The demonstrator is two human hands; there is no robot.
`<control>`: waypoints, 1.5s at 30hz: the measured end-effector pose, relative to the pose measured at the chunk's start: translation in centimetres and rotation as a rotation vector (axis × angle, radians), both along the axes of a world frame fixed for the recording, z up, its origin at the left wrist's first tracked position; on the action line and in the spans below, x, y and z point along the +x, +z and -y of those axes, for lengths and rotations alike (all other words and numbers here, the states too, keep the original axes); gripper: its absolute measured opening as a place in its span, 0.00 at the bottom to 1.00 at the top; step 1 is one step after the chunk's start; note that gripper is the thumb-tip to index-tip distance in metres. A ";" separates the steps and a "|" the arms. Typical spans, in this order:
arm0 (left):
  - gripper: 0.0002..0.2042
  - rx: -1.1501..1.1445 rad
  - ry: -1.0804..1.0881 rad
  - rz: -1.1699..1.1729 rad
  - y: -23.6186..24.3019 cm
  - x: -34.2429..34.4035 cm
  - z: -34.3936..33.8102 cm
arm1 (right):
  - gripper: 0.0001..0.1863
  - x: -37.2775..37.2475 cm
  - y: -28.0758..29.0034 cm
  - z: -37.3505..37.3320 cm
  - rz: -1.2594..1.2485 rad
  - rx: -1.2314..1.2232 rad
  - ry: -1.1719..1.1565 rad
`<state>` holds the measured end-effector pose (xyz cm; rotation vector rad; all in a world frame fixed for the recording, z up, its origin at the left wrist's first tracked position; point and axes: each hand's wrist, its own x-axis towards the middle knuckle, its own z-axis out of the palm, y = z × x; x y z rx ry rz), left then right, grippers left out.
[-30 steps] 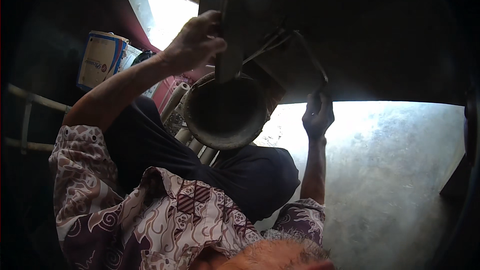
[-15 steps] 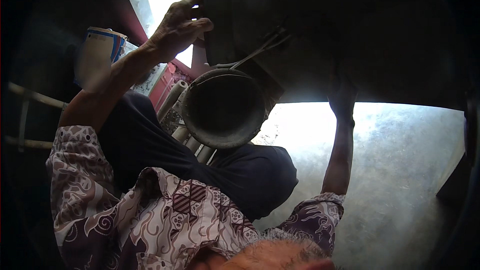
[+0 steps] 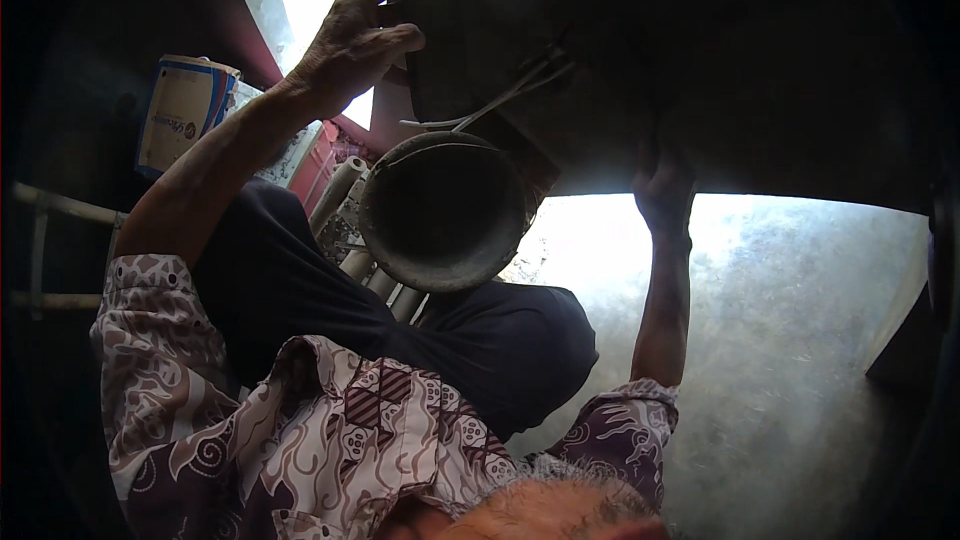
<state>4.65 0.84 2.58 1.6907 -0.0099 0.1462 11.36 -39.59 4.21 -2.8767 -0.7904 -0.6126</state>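
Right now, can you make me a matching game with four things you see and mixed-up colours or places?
Things
1. round container
2. box
3. left hand
4. shirt

Clues
A. holding a dark slab by its edge
B. patterned in purple, brown and white
C. open at the top, near the middle of the picture
D. tan with blue edging

Right pairs: 1-C, 2-D, 3-A, 4-B.
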 end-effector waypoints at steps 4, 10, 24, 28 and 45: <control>0.27 -0.059 -0.030 -0.002 -0.2 0.0 -0.2 | 0.13 1.1 0.3 0.5 0.000 -0.054 -0.028; 0.27 -0.074 0.000 -0.018 0.2 -0.5 -0.7 | 0.10 0.3 0.5 8.2 0.099 -0.228 -0.053; 0.25 -0.014 -0.048 0.059 -0.3 0.4 -0.1 | 0.17 1.0 4.9 -0.6 0.826 -0.870 0.271; 0.25 -0.162 0.020 -0.014 0.6 -0.1 0.4 | 0.19 2.6 8.9 2.3 0.894 -1.059 0.214; 0.22 0.006 0.054 0.104 -1.1 0.6 0.4 | 0.19 2.6 10.6 -0.7 1.074 -1.233 0.381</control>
